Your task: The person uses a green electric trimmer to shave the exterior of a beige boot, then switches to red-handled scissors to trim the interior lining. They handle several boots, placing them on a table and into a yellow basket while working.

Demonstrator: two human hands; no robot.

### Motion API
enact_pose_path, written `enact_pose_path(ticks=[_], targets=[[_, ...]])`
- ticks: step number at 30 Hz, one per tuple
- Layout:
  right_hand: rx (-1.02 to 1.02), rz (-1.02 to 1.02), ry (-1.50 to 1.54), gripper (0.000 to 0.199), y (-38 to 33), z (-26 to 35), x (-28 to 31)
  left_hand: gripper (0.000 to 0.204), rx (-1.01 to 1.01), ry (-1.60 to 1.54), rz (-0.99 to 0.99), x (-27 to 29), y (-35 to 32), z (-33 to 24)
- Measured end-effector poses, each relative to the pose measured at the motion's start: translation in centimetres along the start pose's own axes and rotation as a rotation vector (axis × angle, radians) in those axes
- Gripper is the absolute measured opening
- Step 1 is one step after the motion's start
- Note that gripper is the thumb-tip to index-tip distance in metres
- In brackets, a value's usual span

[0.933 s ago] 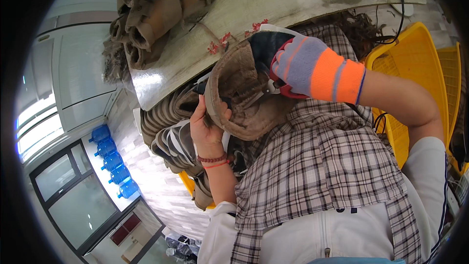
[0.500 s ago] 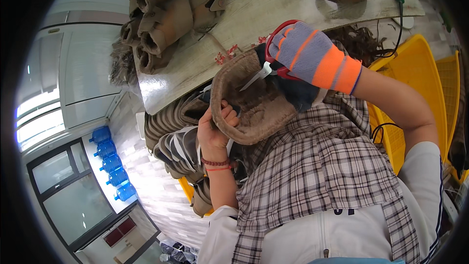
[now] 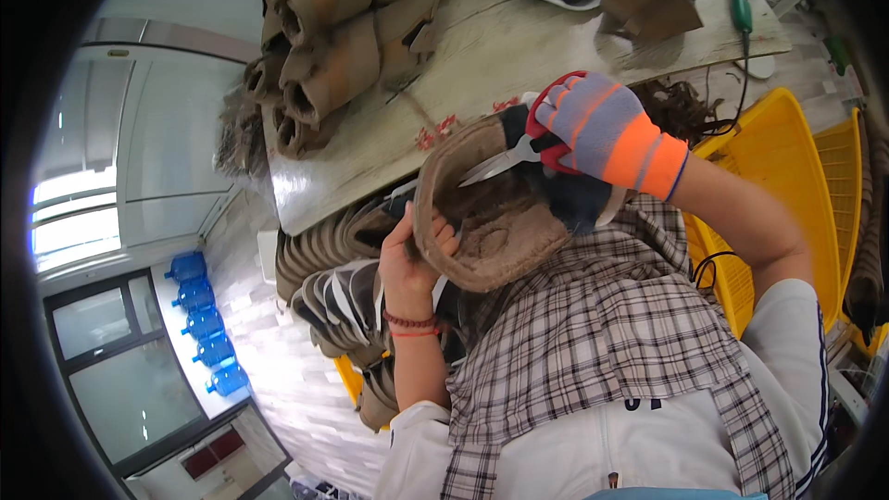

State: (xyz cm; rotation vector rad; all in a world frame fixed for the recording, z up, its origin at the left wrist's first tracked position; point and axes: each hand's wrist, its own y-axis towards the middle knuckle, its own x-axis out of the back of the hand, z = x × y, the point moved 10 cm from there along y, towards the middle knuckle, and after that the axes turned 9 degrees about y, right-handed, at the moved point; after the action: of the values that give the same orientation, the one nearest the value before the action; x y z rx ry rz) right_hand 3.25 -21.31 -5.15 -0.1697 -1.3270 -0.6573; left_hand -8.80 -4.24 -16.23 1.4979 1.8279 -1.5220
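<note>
My bare left hand (image 3: 417, 255) grips the near-left rim of a brown fleece-lined piece (image 3: 519, 259), which looks like a boot or slipper upper. Its thumb stays outside while the fingers curl over into the fleece. Dark blue material (image 3: 571, 201) shows along the piece's right side. In a grey-and-orange striped glove, my right hand (image 3: 602, 125) is closed round the red handles of a pair of scissors (image 3: 505, 163). The blades point left across the opening, over the fleece lining. Whether they touch the lining I cannot tell. The piece rests against a plaid apron (image 3: 593, 315) on my lap.
Beyond my hands stands a pale table (image 3: 519, 46) with rolled brown pieces (image 3: 329, 74) stacked at left. A green-handled tool (image 3: 742, 5) with a cord lies far right. Yellow crates (image 3: 787, 176) stand right; stacked brown uppers (image 3: 347, 245) sit under the table edge.
The whole view has shifted, so table, hands and piece appear slightly lower. Both hands keep their grips. The scissor blades show broader, turned a little flatter over the opening.
</note>
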Motion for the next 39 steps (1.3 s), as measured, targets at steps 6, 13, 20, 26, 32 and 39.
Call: enact_pose_path(ticks=[6, 13, 20, 26, 32, 39], targets=[[-0.362, -0.833, 0.201, 0.025, -9.3, -12.0, 10.1, 0.04, -0.605, 0.384, 0.028, -4.3, -2.8, -6.9], [-0.787, -0.552, 0.644, 0.034, -10.3, -28.3, 5.9, 0.034, -0.629, 0.7, 0.038, -5.3, 4.0, -6.9], [-0.673, -0.52, 0.693, 0.034, -7.9, -16.0, 9.0, 0.041, -0.491, 0.419, 0.081, -3.9, 4.8, -6.1], [-0.552, -0.527, 1.025, 0.026, -4.7, -6.0, 5.1, 0.049, -0.397, 0.236, 0.106, -3.3, 4.8, -4.8], [-0.25, -0.367, 1.259, 0.029, -0.3, 0.5, 0.5, 0.051, -0.351, 0.275, 0.125, -4.9, 3.8, -3.4], [-0.125, -0.227, 1.653, 0.041, 1.6, 1.1, -2.4, 0.058, -0.34, 0.334, 0.114, -5.3, 2.7, -2.4]])
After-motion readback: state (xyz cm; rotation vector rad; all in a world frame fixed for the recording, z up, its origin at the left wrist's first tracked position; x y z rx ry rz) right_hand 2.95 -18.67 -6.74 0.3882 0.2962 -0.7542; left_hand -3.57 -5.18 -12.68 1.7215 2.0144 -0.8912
